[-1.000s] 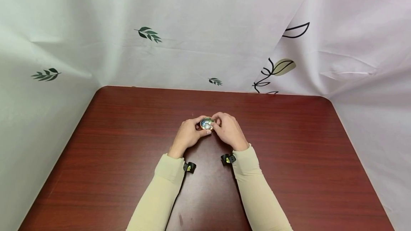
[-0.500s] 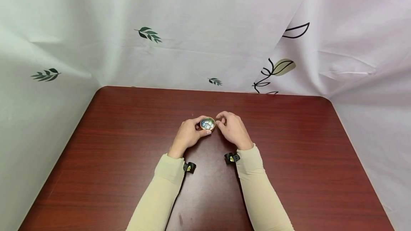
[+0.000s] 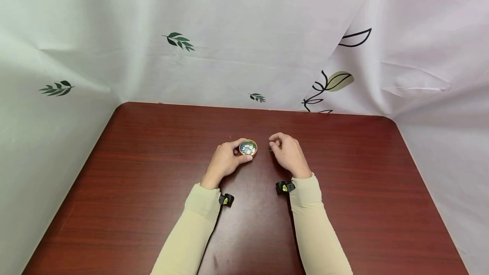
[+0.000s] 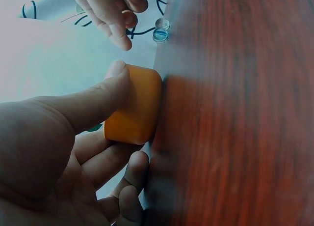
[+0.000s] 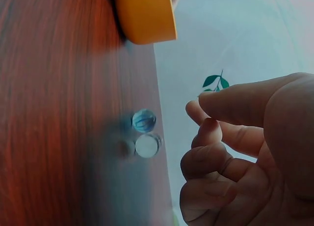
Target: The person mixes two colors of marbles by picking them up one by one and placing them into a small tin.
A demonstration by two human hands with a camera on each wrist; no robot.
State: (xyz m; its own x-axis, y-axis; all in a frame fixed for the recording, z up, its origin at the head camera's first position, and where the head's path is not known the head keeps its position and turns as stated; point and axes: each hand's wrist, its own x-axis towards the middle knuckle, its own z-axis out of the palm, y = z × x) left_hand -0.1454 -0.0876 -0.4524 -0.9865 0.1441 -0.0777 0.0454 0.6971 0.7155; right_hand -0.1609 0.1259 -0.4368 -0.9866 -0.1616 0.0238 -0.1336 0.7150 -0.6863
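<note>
My left hand grips a small round orange cup from the side, thumb and fingers around its wall. The cup rests on the table. Several shiny glass marbles fill it in the head view. To the right of the cup, my right hand hovers with loosely curled fingers and nothing visible between them. Below its fingertips, in the right wrist view, a clear marble with blue swirls and a whitish marble sit close together on the table.
The dark red wooden table has rounded far corners. White curtains with leaf prints hang behind it and along both sides. A black wrist camera is on the left wrist, another camera on the right.
My right hand has drawn away from the cup's mouth toward the right, so a gap now lies between them. My left hand stays on the cup in the same place.
</note>
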